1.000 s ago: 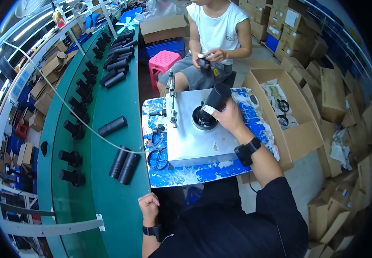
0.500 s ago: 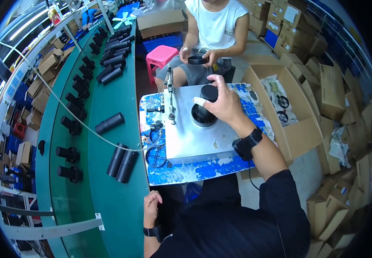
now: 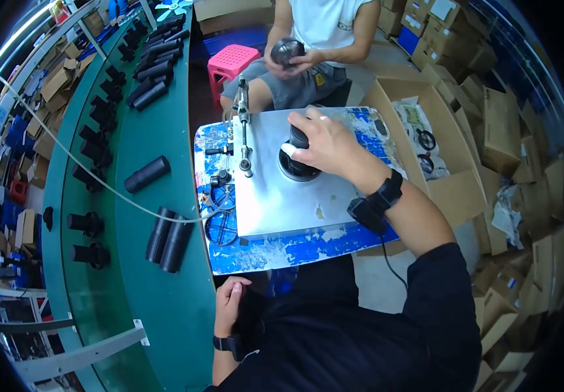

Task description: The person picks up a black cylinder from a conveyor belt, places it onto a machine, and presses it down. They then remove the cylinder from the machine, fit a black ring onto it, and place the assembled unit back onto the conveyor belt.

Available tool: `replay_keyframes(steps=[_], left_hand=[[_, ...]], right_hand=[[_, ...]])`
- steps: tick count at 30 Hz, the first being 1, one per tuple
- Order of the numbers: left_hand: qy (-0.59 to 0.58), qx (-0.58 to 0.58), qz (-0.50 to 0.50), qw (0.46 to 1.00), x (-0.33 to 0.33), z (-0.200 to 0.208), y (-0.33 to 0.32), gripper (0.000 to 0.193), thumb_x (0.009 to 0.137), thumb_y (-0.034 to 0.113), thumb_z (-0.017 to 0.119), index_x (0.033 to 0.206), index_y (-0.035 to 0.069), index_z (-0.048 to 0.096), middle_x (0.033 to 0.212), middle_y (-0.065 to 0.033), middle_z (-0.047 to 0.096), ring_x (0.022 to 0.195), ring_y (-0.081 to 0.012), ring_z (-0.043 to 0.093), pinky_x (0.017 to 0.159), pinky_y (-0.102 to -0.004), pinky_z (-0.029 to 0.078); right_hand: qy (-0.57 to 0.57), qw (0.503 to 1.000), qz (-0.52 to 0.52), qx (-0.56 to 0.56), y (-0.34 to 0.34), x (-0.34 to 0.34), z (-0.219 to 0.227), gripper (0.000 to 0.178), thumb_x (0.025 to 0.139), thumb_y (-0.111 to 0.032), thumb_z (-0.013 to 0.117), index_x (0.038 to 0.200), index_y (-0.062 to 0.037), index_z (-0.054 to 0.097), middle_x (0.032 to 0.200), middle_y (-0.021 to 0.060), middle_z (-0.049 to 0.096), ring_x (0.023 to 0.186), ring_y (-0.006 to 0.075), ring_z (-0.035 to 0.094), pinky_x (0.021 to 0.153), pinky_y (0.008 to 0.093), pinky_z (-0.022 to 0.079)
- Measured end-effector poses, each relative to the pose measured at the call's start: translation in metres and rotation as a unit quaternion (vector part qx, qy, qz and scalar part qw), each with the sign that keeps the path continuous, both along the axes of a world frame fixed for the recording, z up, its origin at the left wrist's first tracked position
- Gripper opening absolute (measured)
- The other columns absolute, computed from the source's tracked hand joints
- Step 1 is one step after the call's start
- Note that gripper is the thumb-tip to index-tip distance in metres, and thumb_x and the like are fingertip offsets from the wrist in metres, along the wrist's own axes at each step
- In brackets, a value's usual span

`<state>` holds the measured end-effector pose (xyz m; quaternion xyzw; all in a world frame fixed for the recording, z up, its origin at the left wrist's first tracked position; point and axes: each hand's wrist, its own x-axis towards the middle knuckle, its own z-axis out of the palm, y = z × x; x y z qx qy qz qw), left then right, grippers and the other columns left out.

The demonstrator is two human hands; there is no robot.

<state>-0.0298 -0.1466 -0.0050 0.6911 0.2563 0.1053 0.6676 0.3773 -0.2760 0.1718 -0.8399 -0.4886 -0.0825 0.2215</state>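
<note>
My right hand [image 3: 324,142] is closed round the top of a black cylinder [image 3: 299,138] from above. The cylinder stands in a round black ring [image 3: 295,168] on a flat metal box [image 3: 275,209]. A white wrap covers one finger of that hand. My left hand [image 3: 231,302] is down by my lap, below the near edge of the blue worktable. Its fingers are curled in and nothing shows in them. A metal air cylinder [image 3: 243,124] is mounted on the box's left side. Black spoked rings [image 3: 221,226] lie left of the box.
On the green bench [image 3: 145,294] at left lie several black tubes [image 3: 176,245], beside a row of upright black parts [image 3: 85,223]. An open carton [image 3: 452,202] stands at right. Opposite, a person [image 3: 321,32] holds a round, dark, see-through part. A hose [image 3: 99,176] crosses the bench.
The view has shifted, moving the scene left and up. My right hand has closed further over the cylinder. The other person has turned the round part up on edge.
</note>
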Motion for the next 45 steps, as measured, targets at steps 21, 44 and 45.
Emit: replay_keyframes(steps=[21,44,45], left_hand=[[-0.104,0.128,0.023,0.986,0.032,0.028,0.021,0.016,0.105,0.011,0.066,0.107,-0.001,0.076,0.095,-0.0065,0.076,0.082,-0.0122,0.064,0.074,-0.0279,0.049],[-0.066,0.127,0.010,0.990,0.031,0.016,-0.001,0.017,0.108,0.015,0.066,0.109,0.001,0.076,0.085,0.0036,0.064,0.074,-0.0046,0.051,0.067,-0.0233,0.040],[-0.064,0.130,0.014,0.989,0.030,0.016,-0.004,0.016,0.108,0.015,0.066,0.109,0.001,0.076,0.085,0.0036,0.063,0.074,-0.0047,0.051,0.067,-0.0234,0.040]], right_hand=[[0.184,0.973,-0.047,0.129,-0.023,-0.009,-0.030,0.072,0.080,-0.045,0.091,0.132,-0.0024,0.064,0.128,0.0203,0.069,0.109,0.0367,0.072,0.097,0.0441,0.057],[0.243,0.952,0.180,0.039,-0.027,0.056,-0.018,0.074,0.073,-0.031,0.097,0.133,-0.0013,0.065,0.116,0.0124,0.073,0.103,0.0254,0.068,0.094,0.0373,0.055],[0.249,0.951,0.182,0.032,-0.027,0.059,-0.020,0.073,0.073,-0.031,0.097,0.132,-0.0016,0.065,0.116,0.0123,0.073,0.103,0.0254,0.068,0.094,0.0376,0.055]])
